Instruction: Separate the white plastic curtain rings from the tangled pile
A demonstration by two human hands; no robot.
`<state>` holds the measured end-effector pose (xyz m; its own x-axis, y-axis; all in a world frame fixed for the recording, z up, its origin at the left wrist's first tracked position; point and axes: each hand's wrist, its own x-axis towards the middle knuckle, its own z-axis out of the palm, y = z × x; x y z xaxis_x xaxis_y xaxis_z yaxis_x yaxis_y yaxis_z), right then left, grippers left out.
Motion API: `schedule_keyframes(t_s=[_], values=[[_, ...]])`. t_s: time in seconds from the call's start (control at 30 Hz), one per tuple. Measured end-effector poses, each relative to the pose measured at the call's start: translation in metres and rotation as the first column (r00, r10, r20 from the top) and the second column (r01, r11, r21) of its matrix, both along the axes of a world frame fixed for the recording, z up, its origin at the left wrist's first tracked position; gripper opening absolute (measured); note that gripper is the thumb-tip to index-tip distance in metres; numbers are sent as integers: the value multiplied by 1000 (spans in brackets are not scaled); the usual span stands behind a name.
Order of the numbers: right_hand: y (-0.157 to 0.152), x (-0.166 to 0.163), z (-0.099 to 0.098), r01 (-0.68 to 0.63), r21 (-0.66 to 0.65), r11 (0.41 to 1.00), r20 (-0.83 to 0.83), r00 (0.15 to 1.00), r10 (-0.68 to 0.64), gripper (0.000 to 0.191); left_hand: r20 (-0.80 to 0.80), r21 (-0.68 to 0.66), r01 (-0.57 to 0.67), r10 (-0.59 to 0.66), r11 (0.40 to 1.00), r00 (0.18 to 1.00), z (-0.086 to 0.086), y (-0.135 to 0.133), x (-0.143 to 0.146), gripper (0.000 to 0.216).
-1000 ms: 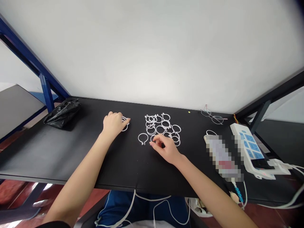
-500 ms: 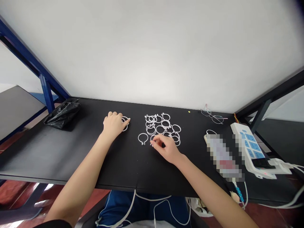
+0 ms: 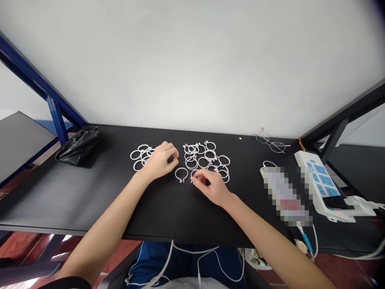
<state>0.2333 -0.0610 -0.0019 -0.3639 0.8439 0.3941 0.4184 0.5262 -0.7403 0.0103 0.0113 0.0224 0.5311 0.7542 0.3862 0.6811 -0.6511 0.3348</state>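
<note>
White plastic rings (image 3: 207, 160) litter my black worktop (image 3: 90, 192); right hand (image 3: 212, 185) pinches one (image 3: 195, 175), left hand (image 3: 161, 160) hovers loosely curled, empty. Light, springy, slippery, I judge: grip the rim.

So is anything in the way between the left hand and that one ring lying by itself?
Nothing visible. The left hand rests on the black table, and the lone ring lies just to its right with only bare tabletop between them. The right hand is on the ring's far side, fingering another ring.

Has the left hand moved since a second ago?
Yes. The left hand moved right, off the small ring pile, toward the single ring.
</note>
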Motion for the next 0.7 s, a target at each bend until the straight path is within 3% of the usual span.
schedule_keyframes(t_s=[0.07,0.23,0.7], values=[[0,0,0,3,-1,1000,-5,1000,-3,15,-5,-86,79,-80,993,997,2,-6,5,8],[0,0,0,24,7,1000,-4,1000,-24,15,29,-221,134,-131,966,991,1,-11,9,8],[-1,-2,2,17,6,1000,9,1000,-17,14,-4,-274,132,-139,952,990,-10,-8,12,14]])
